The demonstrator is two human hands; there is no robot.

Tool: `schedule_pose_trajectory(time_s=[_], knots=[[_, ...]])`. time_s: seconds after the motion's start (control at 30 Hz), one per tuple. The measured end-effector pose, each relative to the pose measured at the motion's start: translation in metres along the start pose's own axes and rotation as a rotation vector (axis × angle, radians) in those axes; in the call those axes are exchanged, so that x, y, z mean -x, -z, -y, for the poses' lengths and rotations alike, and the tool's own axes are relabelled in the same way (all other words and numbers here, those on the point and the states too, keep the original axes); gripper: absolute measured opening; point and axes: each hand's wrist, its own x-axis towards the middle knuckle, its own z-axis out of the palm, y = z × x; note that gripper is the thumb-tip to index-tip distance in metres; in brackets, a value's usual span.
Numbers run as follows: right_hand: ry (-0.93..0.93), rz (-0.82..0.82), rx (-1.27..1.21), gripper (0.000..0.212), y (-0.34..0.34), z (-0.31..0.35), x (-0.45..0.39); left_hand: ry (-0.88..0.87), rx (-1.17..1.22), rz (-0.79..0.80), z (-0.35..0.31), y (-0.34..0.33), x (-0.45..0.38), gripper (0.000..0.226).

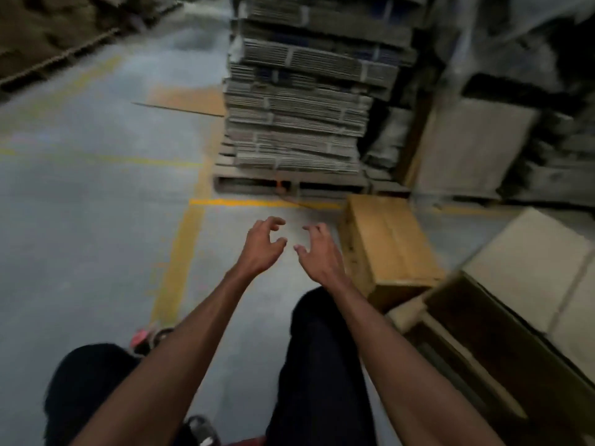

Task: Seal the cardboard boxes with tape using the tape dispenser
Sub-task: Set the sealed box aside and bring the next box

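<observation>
My left hand (262,244) and my right hand (317,249) reach forward side by side above the grey floor, fingers loosely curled, holding nothing. A closed brown cardboard box (389,243) sits on the floor just right of my right hand, apart from it. A red and black object that may be the tape dispenser (146,339) lies on the floor under my left forearm, partly hidden. The view is blurred.
A pallet (289,183) bears a tall stack of flattened cardboard (302,104) straight ahead. Larger boxes (531,268) crowd the right side. Yellow lines (180,262) mark the floor. My legs in dark trousers (322,365) are below.
</observation>
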Motion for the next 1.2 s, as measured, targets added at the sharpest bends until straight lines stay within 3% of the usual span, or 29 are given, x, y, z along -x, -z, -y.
schedule_pose_trajectory(time_s=[0.2,0.37,0.67,0.8,1.0,1.2], knots=[[-0.279,-0.087,0.029,0.049,0.07,-0.125,0.043,-0.095,0.084,0.261,-0.098,-0.16,-0.003,0.04],[-0.397,-0.121,-0.04,0.059,0.1,-0.169,0.091,-0.149,0.187,0.349,-0.133,-0.236,0.027,0.037],[-0.303,-0.378,-0.035,0.062,0.112,-0.156,0.146,-0.254,0.331,0.352,-0.159,-0.237,0.051,0.035],[-0.255,-0.565,0.064,0.051,0.127,-0.151,0.166,-0.259,0.403,0.349,-0.175,-0.235,0.065,0.035],[-0.345,-0.784,0.308,0.039,0.176,-0.17,0.183,-0.464,0.157,0.232,-0.224,-0.251,0.071,0.042],[-0.499,-0.769,0.359,0.04,0.212,-0.2,0.19,-0.53,-0.29,0.214,-0.279,-0.279,0.076,0.049]])
